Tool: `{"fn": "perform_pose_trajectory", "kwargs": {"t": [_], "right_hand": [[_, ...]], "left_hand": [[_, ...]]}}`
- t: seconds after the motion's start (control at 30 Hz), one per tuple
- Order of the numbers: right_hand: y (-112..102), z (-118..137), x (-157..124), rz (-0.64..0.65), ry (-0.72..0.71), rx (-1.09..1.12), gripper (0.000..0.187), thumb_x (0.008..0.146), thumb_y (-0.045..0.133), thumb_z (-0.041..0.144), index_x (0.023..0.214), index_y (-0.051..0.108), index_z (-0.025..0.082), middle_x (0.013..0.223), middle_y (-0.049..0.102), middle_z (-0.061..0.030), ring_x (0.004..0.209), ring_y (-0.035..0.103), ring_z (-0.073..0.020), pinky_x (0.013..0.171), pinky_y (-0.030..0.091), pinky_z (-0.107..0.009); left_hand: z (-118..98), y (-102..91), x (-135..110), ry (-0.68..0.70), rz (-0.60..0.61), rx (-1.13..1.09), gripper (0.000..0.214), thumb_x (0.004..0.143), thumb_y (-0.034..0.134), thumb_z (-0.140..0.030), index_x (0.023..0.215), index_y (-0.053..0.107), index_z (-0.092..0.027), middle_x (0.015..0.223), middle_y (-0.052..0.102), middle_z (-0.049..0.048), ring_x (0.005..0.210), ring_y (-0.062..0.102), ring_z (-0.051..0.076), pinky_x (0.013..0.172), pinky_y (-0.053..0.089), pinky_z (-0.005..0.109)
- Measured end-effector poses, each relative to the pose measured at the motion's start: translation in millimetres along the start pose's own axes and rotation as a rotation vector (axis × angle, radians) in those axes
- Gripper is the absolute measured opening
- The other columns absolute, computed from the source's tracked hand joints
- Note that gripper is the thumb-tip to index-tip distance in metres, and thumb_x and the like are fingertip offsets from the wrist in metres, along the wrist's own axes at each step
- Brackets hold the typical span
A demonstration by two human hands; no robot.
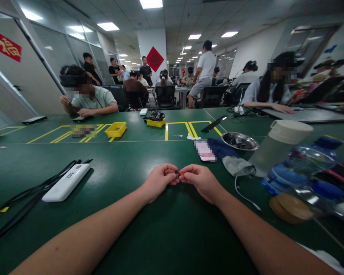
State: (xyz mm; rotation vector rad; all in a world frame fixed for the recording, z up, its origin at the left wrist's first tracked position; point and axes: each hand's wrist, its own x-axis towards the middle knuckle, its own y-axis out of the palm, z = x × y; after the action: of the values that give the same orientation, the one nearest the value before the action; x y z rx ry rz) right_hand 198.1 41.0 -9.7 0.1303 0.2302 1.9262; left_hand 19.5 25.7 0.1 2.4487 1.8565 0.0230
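My left hand (pixel 161 179) and my right hand (pixel 200 178) rest on the green table (pixel 126 164) in front of me, fingertips meeting. Both are closed in a pinch on a tiny part (pixel 180 173) with a dark end and an orange end. The left fingers hold the dark side, the right fingers the orange side. It is too small to name. Both forearms lie on the table surface.
A white power bank (pixel 66 182) with black cables (pixel 25 194) lies to the left. To the right stand a metal bowl (pixel 240 141), a lidded cup (pixel 281 143), water bottles (pixel 301 168) and a phone (pixel 205 150). Yellow trays (pixel 116 129) sit further back. Other people sit across the table.
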Motion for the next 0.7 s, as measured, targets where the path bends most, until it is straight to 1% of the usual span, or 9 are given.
{"fn": "perform_pose_trajectory", "kwargs": {"t": [0.17,0.33,0.43,0.53,0.7], "right_hand": [[1.6,2.4,-1.2,0.007,-0.001,-0.006,0.021,0.066,0.072,0.027,0.082,0.064,0.015,0.079,0.067,-0.0046,0.075,0.065,-0.0179,0.075,0.05,-0.035],[0.9,6.0,-1.1,0.02,0.038,0.086,0.021,0.073,0.068,0.034,0.081,0.064,0.015,0.082,0.066,-0.006,0.079,0.064,-0.0176,0.078,0.05,-0.036],[-0.2,6.0,-0.5,0.03,0.049,0.107,0.024,0.074,0.067,0.037,0.083,0.065,0.015,0.084,0.067,-0.0073,0.08,0.065,-0.018,0.079,0.05,-0.036],[-0.7,5.6,-0.6,0.037,0.042,0.109,0.023,0.073,0.068,0.036,0.084,0.066,0.015,0.085,0.068,-0.0075,0.08,0.065,-0.0181,0.081,0.049,-0.037],[-0.7,7.0,-1.4,0.046,0.047,0.099,0.017,0.073,0.066,0.029,0.084,0.067,0.015,0.083,0.068,-0.0071,0.08,0.065,-0.018,0.081,0.05,-0.038]], "left_hand": [[0.9,0.4,0.4,0.002,-0.011,-0.026,0.021,0.078,0.059,-0.016,0.099,0.056,-0.014,0.086,0.064,0.0059,0.075,0.064,0.013,0.07,0.052,0.026],[1.6,-0.1,0.5,0.026,0.005,-0.014,0.021,0.079,0.056,-0.016,0.1,0.056,-0.015,0.085,0.063,0.0043,0.073,0.063,0.011,0.07,0.051,0.026],[1.0,-0.2,0.5,0.025,0.0,0.003,0.02,0.08,0.055,-0.017,0.1,0.056,-0.015,0.085,0.063,0.0044,0.074,0.062,0.011,0.07,0.051,0.026],[-0.6,0.2,-0.1,0.034,-0.014,0.039,0.021,0.079,0.057,-0.019,0.1,0.057,-0.015,0.086,0.063,0.0048,0.073,0.062,0.011,0.07,0.05,0.026],[-3.2,1.4,-1.7,0.044,-0.022,0.063,0.023,0.077,0.057,-0.015,0.1,0.057,-0.015,0.088,0.062,0.0048,0.073,0.062,0.011,0.07,0.05,0.027]]}}
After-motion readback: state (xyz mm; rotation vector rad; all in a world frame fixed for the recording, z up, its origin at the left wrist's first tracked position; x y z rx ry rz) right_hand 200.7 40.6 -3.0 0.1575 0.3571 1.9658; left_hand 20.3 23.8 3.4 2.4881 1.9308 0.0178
